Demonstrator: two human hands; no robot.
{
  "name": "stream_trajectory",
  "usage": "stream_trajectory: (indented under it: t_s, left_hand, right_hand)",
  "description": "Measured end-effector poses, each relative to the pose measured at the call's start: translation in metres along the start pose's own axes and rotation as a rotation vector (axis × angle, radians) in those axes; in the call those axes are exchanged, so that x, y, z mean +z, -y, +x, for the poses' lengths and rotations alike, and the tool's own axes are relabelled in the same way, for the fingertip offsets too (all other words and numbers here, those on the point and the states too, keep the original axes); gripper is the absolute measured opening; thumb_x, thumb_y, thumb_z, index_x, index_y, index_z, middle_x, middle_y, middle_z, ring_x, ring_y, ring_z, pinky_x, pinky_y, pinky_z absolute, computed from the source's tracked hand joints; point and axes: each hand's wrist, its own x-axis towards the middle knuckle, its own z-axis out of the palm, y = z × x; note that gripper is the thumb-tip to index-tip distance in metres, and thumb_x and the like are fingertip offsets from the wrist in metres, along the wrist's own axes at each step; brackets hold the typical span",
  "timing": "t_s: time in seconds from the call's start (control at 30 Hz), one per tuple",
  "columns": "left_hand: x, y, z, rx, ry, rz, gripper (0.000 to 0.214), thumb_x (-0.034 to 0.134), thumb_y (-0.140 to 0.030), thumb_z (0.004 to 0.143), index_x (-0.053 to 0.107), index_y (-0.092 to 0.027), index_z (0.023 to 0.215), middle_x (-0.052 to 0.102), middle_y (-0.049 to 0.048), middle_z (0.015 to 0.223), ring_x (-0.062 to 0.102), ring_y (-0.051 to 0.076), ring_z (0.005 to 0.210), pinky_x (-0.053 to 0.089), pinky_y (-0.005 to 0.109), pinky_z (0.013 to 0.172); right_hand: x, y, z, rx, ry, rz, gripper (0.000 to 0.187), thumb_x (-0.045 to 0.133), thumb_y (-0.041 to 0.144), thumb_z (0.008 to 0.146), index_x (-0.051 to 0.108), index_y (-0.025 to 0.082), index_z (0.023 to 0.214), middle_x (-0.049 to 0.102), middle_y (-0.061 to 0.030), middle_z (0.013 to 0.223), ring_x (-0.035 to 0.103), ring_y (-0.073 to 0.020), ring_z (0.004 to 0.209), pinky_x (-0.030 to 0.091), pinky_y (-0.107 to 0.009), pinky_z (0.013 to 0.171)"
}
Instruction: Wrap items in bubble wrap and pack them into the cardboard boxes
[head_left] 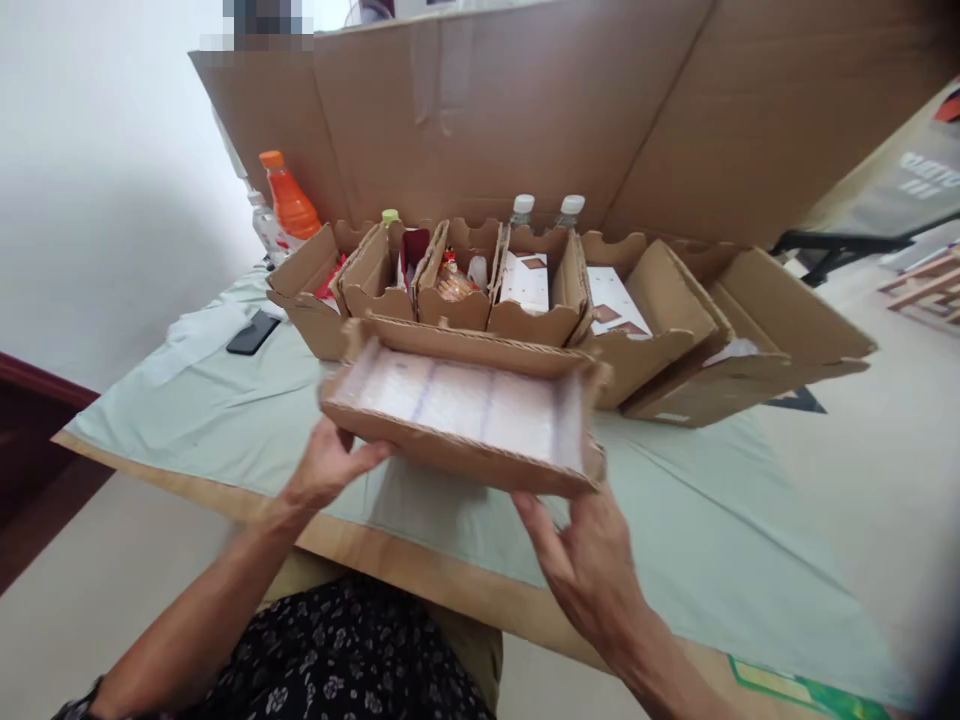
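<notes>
Both of my hands hold a shallow cardboard tray [465,455] above the green cloth, in front of a row of open boxes. Inside the tray lie flat white items [457,398] under what looks like clear plastic; their kind I cannot make out. My left hand [330,465] grips the tray's left end, thumb along the near wall and fingers mostly hidden beneath. At the near right corner, my right hand [589,545] supports it from below, with its fingertips out of sight under the tray. The tray tilts slightly down to the right.
Several open cardboard boxes [525,318] holding packets and white cartons stand behind the tray. An orange bottle [289,200], clear bottles and a black phone [253,332] are at the left and back. A tall cardboard panel [510,110] closes off the far side of the green cloth [660,520].
</notes>
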Motion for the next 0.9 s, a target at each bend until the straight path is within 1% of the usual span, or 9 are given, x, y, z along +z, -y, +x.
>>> stream_trajectory:
  t_s: [0.07,0.13,0.23,0.37,0.43,0.53,0.63,0.73,0.9]
  left_hand:
    - [-0.019,-0.007,0.007,0.035,-0.058,0.001,0.07,0.094,-0.055,0.058,0.071,-0.017,0.111,0.076,0.0131,0.114,0.069,0.036,0.114,0.055,0.046,0.102]
    - [-0.026,-0.013,0.016,0.076,-0.088,0.0,0.073,0.094,-0.056,0.056,0.07,-0.017,0.112,0.076,0.0122,0.115,0.069,0.035,0.113,0.055,0.045,0.099]
    - [-0.01,-0.012,0.021,0.051,-0.053,0.014,0.08,0.094,-0.058,0.054,0.068,-0.015,0.116,0.075,0.014,0.118,0.068,0.035,0.114,0.055,0.045,0.099]
    - [0.018,0.011,0.006,-0.026,-0.007,0.026,0.083,0.09,-0.06,0.06,0.064,-0.016,0.125,0.073,0.0157,0.122,0.066,0.037,0.119,0.052,0.048,0.103]
    - [0.02,0.022,-0.003,-0.026,0.006,0.037,0.084,0.09,-0.057,0.063,0.061,-0.016,0.131,0.07,0.0163,0.128,0.062,0.038,0.125,0.048,0.05,0.108]
    - [0.011,0.028,-0.011,-0.008,0.012,0.058,0.086,0.088,-0.054,0.065,0.058,-0.017,0.136,0.066,0.0173,0.135,0.058,0.038,0.131,0.043,0.052,0.114]
    - [-0.005,0.027,-0.016,-0.004,-0.032,0.085,0.086,0.088,-0.054,0.065,0.057,-0.018,0.136,0.067,0.0165,0.133,0.059,0.038,0.13,0.043,0.053,0.114]
    - [-0.035,0.029,-0.019,-0.014,-0.096,0.097,0.081,0.088,-0.056,0.063,0.061,-0.018,0.13,0.069,0.0158,0.128,0.06,0.038,0.127,0.045,0.053,0.111]
    - [-0.117,0.04,-0.027,-0.063,-0.259,0.133,0.072,0.088,-0.056,0.063,0.066,-0.015,0.118,0.073,0.0152,0.116,0.066,0.037,0.115,0.051,0.051,0.105]
  right_hand:
    - [0.009,0.01,0.013,-0.02,0.051,0.041,0.058,0.048,0.046,0.101,0.04,0.02,0.152,0.062,-0.0191,0.137,0.06,-0.0372,0.123,0.053,-0.053,0.097]
    - [0.016,0.011,0.028,0.008,0.079,0.058,0.06,0.049,0.046,0.099,0.04,0.019,0.152,0.062,-0.0192,0.136,0.061,-0.0368,0.12,0.053,-0.053,0.095]
    - [0.016,-0.001,0.035,0.072,0.056,0.063,0.054,0.051,0.049,0.096,0.051,0.02,0.142,0.066,-0.0175,0.129,0.063,-0.0365,0.114,0.054,-0.052,0.091]
    - [0.013,-0.022,0.016,0.17,0.07,0.088,0.047,0.055,0.05,0.092,0.059,0.021,0.129,0.07,-0.0144,0.116,0.067,-0.0335,0.099,0.056,-0.048,0.085]
    - [0.014,-0.024,0.006,0.198,0.069,0.089,0.052,0.057,0.049,0.091,0.057,0.02,0.134,0.07,-0.0157,0.121,0.066,-0.035,0.106,0.055,-0.05,0.089]
    - [0.02,-0.018,-0.001,0.214,0.062,0.089,0.056,0.057,0.048,0.091,0.054,0.02,0.139,0.067,-0.0172,0.128,0.064,-0.0372,0.116,0.054,-0.053,0.094]
    - [0.031,-0.006,0.002,0.184,0.059,0.109,0.056,0.057,0.05,0.091,0.056,0.019,0.137,0.066,-0.0183,0.131,0.063,-0.0387,0.12,0.054,-0.055,0.096]
    - [0.048,0.013,0.011,0.127,0.087,0.142,0.056,0.057,0.049,0.092,0.056,0.018,0.138,0.066,-0.0186,0.132,0.063,-0.039,0.121,0.054,-0.056,0.097]
    - [0.102,0.062,0.044,0.03,0.227,0.244,0.063,0.057,0.04,0.093,0.045,0.018,0.15,0.065,-0.0184,0.136,0.064,-0.0364,0.12,0.056,-0.053,0.095]
